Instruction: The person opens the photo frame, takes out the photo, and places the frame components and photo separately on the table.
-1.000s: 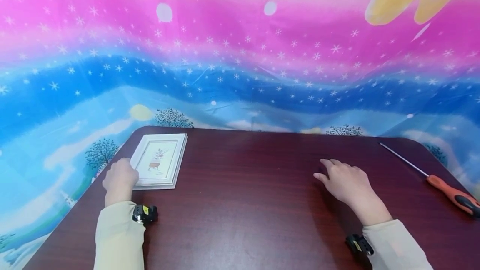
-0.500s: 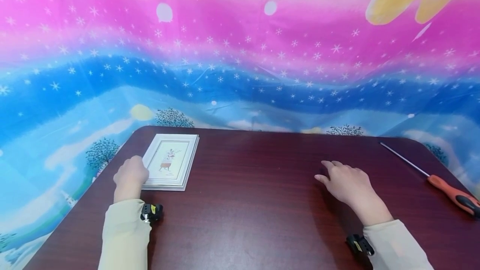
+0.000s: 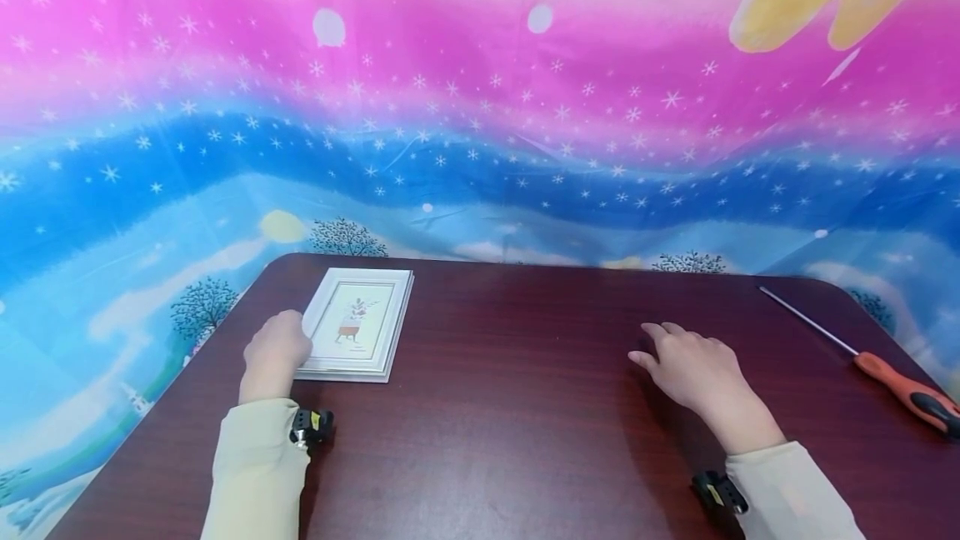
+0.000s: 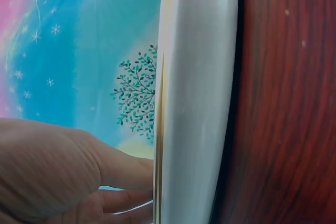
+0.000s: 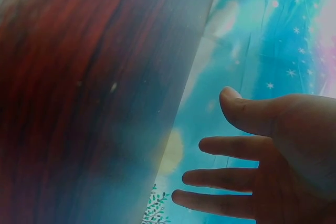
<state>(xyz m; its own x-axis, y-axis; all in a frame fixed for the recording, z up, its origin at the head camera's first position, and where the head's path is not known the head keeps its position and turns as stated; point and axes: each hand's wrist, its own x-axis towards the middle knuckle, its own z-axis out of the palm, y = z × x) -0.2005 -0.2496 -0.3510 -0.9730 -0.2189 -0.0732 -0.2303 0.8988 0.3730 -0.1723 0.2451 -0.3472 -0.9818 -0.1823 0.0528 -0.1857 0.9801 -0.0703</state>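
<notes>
Entering from the near side, two cream sleeves (image 3: 257, 469) bear black wrist cameras (image 3: 311, 426) over the dark red wood-grain table (image 3: 480, 440). The right hand (image 3: 696, 373) holds nothing, its fingers apart and thumb spread wide; it appears to be just above the tabletop. To its right lies an orange-and-black-handled screwdriver (image 3: 857, 354), shaft directed toward the far corner. The left hand (image 3: 276, 348) grips the left rail of the white picture frame (image 3: 357, 323); its fingertips are partly hidden. The frame lies face up on the left part of the table, close to the far edge. Assessment: probably light and stiff, the smooth moulding somewhat slippery, any glazing fragile; best held by the outer rails, off the central panel. Compared with one second earlier, frame and left hand sit further right, toward the table's middle; right hand and screwdriver show no evident change. Behind everything hangs a snowflake-printed backdrop (image 3: 480, 136) in pink and blue
</notes>
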